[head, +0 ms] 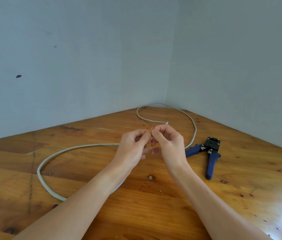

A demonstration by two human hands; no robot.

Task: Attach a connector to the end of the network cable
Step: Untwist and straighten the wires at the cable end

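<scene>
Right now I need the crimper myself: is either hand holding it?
No, the blue-handled crimping tool lies on the wooden table, while the left hand and right hand pinch the cable's wires.

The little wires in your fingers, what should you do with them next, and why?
Probably keep straightening the thin wires side by side. Both the left hand and right hand pinch them, they look splayed, and the crimping tool lies untouched on the table.
</scene>
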